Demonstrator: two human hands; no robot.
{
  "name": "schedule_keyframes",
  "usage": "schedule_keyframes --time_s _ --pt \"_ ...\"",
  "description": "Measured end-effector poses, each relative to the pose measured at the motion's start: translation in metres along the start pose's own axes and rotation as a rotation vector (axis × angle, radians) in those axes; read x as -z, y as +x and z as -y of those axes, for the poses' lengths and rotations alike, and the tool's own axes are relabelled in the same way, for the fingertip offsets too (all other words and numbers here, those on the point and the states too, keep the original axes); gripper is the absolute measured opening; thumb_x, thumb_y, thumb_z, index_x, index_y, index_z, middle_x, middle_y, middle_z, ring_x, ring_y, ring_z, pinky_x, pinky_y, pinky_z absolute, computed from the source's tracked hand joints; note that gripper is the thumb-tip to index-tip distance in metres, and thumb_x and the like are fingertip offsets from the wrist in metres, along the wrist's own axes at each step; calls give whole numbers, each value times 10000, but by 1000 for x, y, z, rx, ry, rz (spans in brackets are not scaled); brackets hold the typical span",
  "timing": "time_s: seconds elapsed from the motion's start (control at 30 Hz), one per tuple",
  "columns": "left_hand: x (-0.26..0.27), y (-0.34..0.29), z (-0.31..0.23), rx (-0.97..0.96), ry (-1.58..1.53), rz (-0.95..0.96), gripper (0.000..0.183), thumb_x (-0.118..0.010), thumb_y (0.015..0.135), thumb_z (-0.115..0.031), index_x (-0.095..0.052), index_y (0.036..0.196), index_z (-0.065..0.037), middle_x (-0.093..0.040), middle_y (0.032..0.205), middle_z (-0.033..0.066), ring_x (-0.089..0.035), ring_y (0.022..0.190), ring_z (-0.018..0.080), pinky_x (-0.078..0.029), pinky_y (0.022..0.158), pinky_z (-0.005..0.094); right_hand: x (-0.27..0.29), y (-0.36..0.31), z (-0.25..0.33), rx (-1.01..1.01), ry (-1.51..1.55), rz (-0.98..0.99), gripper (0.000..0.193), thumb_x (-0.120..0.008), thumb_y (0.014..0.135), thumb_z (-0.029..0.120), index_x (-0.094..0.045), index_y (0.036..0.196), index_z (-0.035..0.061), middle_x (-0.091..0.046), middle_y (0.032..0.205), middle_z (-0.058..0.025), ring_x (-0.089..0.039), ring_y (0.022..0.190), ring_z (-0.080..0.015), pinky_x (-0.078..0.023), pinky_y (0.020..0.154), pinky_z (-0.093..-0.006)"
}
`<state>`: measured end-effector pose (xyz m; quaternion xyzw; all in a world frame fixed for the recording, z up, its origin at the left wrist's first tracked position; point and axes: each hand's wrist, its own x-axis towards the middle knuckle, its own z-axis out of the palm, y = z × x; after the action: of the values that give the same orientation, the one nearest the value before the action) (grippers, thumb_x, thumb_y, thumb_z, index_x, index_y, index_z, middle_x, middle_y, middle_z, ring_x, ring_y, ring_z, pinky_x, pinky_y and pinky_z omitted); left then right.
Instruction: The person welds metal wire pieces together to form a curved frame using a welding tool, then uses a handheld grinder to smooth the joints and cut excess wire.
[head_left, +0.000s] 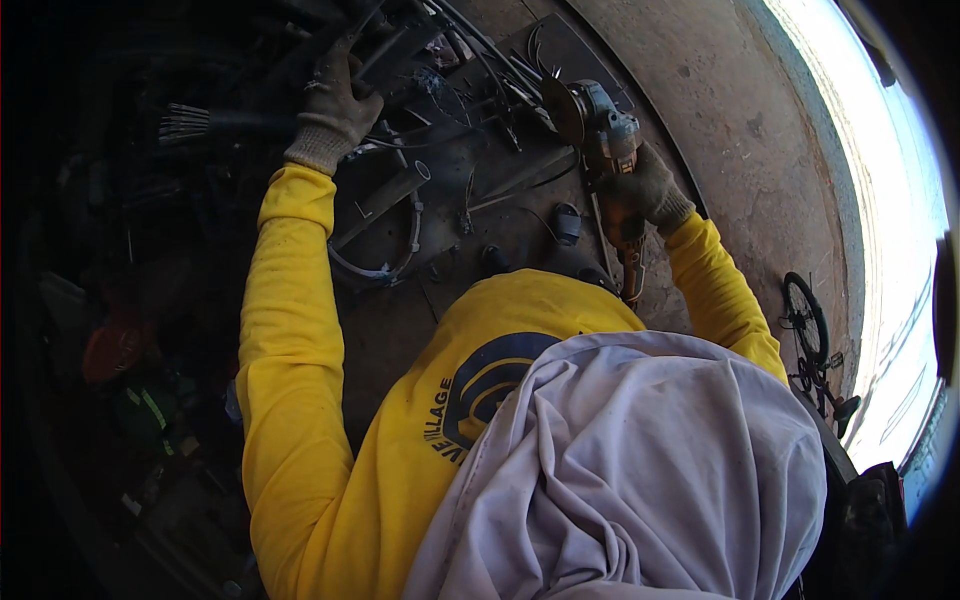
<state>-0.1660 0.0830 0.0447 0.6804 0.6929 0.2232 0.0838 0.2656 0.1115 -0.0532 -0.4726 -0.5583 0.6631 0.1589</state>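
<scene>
Reaching into the dark upper left of the frame, the left hand (335, 100) is wearing a grey work glove and is resting on a bundle of dark metal rods (400, 45); the fingers are curling over them, but the shadow is hiding how firmly they are closing, so I cannot tell if the grip is tight. Just left of this hand, a bunch of thin welding rods (185, 122) is lying in the shade. Below the glove, a yellow sleeve (285, 330) is running down along the left side of the frame. Right of it, near the upper middle, a dark metal plate (490, 200) is lying on the ground, and a short metal pipe (385, 198) and a curved metal ring (385, 262) are lying on it, close together. In the lower middle, a pale cloth (640, 470) is covering the person's head. In the upper right of the middle part, the right hand (650, 190), also gloved, is clenching the body of an angle grinder (600, 135), which is standing over the plate's right edge with its disc pointing to the upper left. At the far right, a bicycle (815, 345) is standing on the concrete floor (740, 120).
</scene>
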Motion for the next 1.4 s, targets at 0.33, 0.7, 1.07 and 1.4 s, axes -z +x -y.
schedule_keyframes --time_s 0.33,0.7,1.07,1.4 --pt "-18 8 21 -110 126 -155 833 -781 762 -182 -404 1499 -94 -580 1056 126 -650 884 252 -566 802 398 -18 13 -24 56 -78 -35 649 -844 726 259 -580 1290 75 -700 1110 -94 -681 999 -205 -545 915 -357" --pt "-18 7 14 -62 122 -175 819 -776 763 -215 -418 1487 -80 -591 1082 143 -641 950 307 -550 868 424 -38 3 -8 86 38 -10 603 -837 735 227 -589 1261 67 -698 1078 -80 -687 950 -192 -567 847 -350" --pt "-18 0 14 -31 58 -131 777 -747 772 -155 -428 1475 -58 -568 1026 116 -614 852 255 -553 785 377 -29 16 -14 70 -8 -9 625 -843 719 213 -585 1268 62 -704 1096 -94 -686 967 -201 -558 892 -356" --pt "-23 2 12 -29 100 -165 798 -755 765 -143 -412 1479 -46 -565 1026 111 -617 843 240 -558 791 373 -34 14 -18 54 -95 -98 649 -849 703 255 -588 1269 74 -702 1089 -105 -681 979 -212 -546 912 -360"
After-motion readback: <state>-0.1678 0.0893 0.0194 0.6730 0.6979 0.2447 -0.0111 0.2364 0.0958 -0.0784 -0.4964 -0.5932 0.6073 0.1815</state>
